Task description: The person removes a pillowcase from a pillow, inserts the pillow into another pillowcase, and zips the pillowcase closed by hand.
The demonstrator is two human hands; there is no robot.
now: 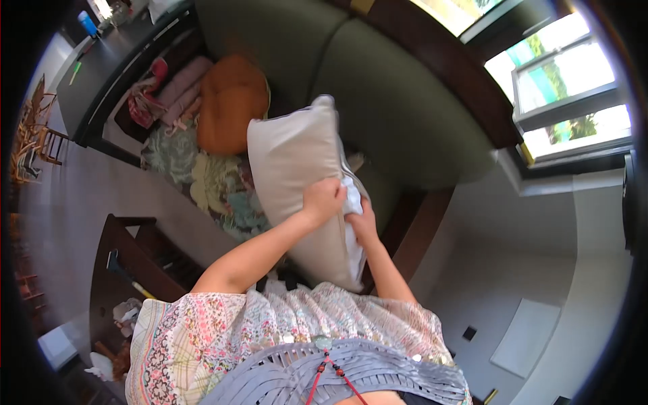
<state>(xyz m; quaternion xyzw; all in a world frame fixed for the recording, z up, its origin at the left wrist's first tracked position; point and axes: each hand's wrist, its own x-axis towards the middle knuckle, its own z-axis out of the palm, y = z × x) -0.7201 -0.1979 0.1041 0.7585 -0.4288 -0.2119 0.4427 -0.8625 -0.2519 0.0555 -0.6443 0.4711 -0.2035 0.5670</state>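
A cream cushion cover (pixel 290 152) stands upright in front of me, slightly tilted. Its right side gapes along a dark-edged opening, where white inner filling (pixel 352 197) shows. My left hand (pixel 324 201) is closed on the near edge of that opening, fingers curled against the white filling. On the far side of the slit, my right hand (pixel 362 221) grips the other edge, its fingers partly hidden by the cover and filling.
An orange cushion (pixel 233 104) and rumpled patterned cloth (pixel 172 152) lie on a seat beside the green padded backrest (pixel 412 101). A dark cabinet (pixel 111 67) stands at upper left, a dark wooden piece of furniture (pixel 121 270) at lower left. Windows (pixel 563 84) are at upper right.
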